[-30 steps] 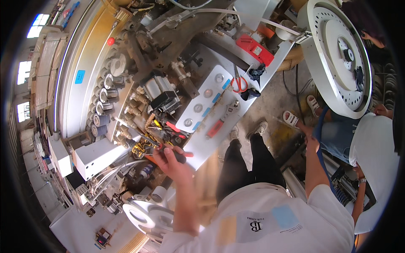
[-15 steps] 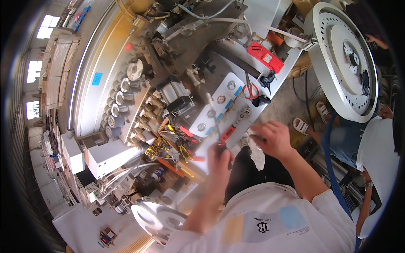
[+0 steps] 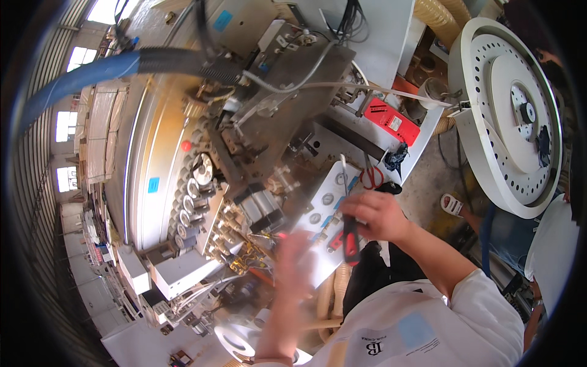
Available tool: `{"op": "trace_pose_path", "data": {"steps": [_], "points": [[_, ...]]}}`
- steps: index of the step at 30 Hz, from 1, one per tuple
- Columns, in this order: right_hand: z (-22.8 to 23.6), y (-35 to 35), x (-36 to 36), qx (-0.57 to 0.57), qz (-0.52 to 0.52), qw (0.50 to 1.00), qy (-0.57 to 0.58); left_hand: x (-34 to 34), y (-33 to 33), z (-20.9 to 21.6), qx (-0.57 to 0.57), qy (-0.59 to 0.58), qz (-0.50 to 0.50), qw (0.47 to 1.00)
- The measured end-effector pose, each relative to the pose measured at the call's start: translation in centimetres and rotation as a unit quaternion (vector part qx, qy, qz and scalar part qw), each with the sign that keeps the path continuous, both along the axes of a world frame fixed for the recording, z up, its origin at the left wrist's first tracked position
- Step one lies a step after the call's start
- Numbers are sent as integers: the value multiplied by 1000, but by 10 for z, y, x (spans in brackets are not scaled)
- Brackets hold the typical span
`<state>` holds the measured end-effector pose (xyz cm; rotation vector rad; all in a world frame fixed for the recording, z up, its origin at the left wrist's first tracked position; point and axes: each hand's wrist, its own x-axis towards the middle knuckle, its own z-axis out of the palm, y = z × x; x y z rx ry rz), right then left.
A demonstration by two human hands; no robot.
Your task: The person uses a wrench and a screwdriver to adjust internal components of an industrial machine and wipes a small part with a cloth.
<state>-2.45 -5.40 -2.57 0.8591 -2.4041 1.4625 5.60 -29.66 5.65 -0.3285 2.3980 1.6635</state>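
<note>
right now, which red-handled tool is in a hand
The screwdriver-like tool with the long metal shaft and black-and-red handle: the right hand grips it. The red-handled scissors and another red handle, partly hidden, lie ungripped.

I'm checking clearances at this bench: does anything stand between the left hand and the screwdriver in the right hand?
Nothing visible stands between the blurred left hand and the screwdriver. A red-handled tool shows in that gap but lies on the white surface below; the right hand grips the screwdriver near its shaft.
</note>
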Motion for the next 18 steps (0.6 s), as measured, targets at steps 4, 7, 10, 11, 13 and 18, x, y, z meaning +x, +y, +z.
{"op": "trace_pose_path", "data": {"steps": [4, 7, 10, 11, 13, 18], "points": [[13, 19, -65, -141, -85, 974, -154, -126, -103, 28, -223, 303, 123, 919], [28, 24, -128, -251, -116, 950, -148, -225, -173, 70, -402, 341, 234, 816], [49, 17, -192, -363, -73, 897, -241, -310, -232, 106, -509, 350, 182, 765], [46, 6, -215, -427, -52, 872, -233, -332, -262, 115, -487, 284, 186, 804], [47, -13, -252, -404, -59, 881, -238, -358, -315, 121, -445, 232, 196, 842], [30, -39, -327, -406, -81, 870, -268, -389, -285, 99, -636, 144, 172, 738]]}}
